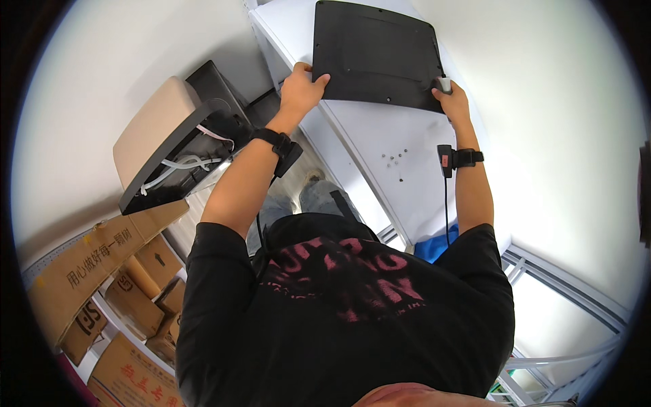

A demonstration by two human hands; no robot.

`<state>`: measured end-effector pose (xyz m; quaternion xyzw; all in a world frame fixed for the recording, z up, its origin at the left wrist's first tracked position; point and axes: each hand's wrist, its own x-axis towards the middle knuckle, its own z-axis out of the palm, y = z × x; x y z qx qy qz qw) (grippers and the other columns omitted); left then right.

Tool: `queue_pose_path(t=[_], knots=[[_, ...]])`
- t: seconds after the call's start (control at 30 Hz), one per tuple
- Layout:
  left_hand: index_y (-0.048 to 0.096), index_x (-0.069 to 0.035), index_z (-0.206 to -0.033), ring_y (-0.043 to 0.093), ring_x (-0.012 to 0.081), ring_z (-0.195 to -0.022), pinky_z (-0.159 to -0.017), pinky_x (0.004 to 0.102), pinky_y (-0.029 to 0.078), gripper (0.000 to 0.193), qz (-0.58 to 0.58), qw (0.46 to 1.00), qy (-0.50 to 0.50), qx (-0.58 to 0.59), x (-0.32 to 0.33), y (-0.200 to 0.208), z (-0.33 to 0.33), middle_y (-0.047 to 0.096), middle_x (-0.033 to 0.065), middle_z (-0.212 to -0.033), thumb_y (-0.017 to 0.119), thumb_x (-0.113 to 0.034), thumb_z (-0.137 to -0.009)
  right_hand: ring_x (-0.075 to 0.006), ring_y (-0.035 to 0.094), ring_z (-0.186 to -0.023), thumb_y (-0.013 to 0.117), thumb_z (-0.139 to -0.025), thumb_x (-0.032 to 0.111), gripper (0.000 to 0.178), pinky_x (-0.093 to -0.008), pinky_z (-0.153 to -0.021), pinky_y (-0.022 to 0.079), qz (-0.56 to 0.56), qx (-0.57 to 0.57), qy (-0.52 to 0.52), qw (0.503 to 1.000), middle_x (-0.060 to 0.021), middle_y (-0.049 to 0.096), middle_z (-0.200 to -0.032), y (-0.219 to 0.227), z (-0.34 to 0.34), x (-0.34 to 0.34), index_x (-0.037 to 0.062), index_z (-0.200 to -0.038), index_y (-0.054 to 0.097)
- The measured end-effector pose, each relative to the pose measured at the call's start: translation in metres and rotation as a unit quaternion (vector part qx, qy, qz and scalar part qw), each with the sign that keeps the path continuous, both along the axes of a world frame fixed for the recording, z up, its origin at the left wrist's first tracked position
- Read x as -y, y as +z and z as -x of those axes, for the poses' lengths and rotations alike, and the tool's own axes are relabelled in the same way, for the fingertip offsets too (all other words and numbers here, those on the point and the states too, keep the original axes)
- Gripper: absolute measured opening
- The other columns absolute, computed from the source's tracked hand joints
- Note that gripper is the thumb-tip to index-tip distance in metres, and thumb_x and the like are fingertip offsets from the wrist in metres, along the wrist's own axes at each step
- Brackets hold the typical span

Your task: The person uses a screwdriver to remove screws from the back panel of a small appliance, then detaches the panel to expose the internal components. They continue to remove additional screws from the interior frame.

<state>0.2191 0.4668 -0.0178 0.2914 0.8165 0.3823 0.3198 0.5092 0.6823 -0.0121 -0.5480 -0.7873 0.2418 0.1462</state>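
A flat black panel (376,57), with small holes along its edges, is held over the far part of the white table (366,129). My left hand (300,93) grips its near left corner, with the thumb on top. At the near right corner my right hand (453,103) is closed on the panel. A small pale grey piece (444,85) shows beside the right fingers; whether it belongs to the panel I cannot tell. Several small dark screws (395,160) lie scattered on the table, nearer to me than the panel.
To the left stands a beige and black appliance housing (159,129), its inside exposed with white hoses (180,166). Cardboard boxes (135,292) fill the lower left. A blue item (434,247) sits by the table's near end. White walls border the right side.
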Motion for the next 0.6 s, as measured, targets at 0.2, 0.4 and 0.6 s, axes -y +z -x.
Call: queue_pose_path(t=[0.2,0.4,0.6], knots=[[0.059,-0.002,-0.107,0.063,0.0259,-0.079,-0.073,0.0341,0.05,0.039,-0.134,0.99,-0.03,0.007,0.04,-0.049,0.016,0.065,0.0113,-0.086,0.07,-0.026,-0.078,-0.0076,0.043,-0.051,0.07,-0.08,0.033,0.04,-0.0254,-0.048,0.036,-0.037,-0.053,-0.03,0.997,0.0015,0.052,-0.065,0.026,0.004,0.023,0.0076,-0.11,0.063],[0.058,-0.004,-0.108,0.056,0.0104,-0.072,-0.065,0.0256,0.047,0.028,-0.174,0.967,-0.161,0.098,0.148,-0.073,0.02,0.059,0.0044,-0.086,0.065,-0.016,-0.085,-0.0097,0.054,-0.058,0.058,-0.091,0.025,0.035,-0.0252,-0.055,0.049,0.042,-0.28,-0.063,0.957,-0.003,0.056,-0.07,0.099,0.055,0.165,0.0024,-0.117,0.053],[0.056,-0.006,-0.112,0.058,0.0107,-0.077,-0.066,0.0249,0.047,0.027,-0.055,0.955,-0.172,0.234,0.264,-0.163,0.019,0.058,0.0019,-0.091,0.061,-0.017,-0.087,-0.0116,0.054,-0.056,0.06,-0.082,0.004,0.047,-0.0272,-0.054,0.052,0.226,-0.281,0.018,0.932,-0.0056,0.053,-0.078,0.018,0.093,0.306,0.007,-0.124,0.038]])
